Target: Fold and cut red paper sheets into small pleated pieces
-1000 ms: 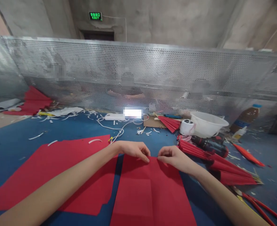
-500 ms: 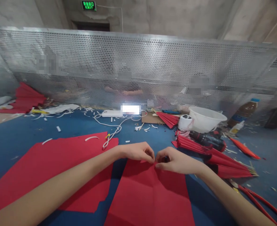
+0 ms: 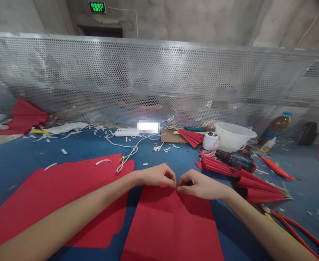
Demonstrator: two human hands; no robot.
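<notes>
A red paper sheet (image 3: 172,228) with a faint crease down its middle lies in front of me, its far edge slightly raised at the centre. My left hand (image 3: 158,175) pinches that far edge just left of the crease. Close beside it, my right hand (image 3: 198,184) pinches the same edge from the right. Both sets of fingertips nearly meet. Under my left forearm rests a larger red sheet (image 3: 75,192), with thin white paper strips (image 3: 103,161) on it.
A perforated metal screen (image 3: 159,72) stands behind the blue table (image 3: 85,148). To the right are folded red bundles (image 3: 259,186), a power drill (image 3: 236,159), a white tub (image 3: 234,137), a bottle (image 3: 277,127) and red-handled pliers (image 3: 297,224). A white cord (image 3: 126,146) crosses the middle.
The view has shifted slightly, so the things on the table sit a little further left. Both hands keep their pinch on the red sheet's far edge.
</notes>
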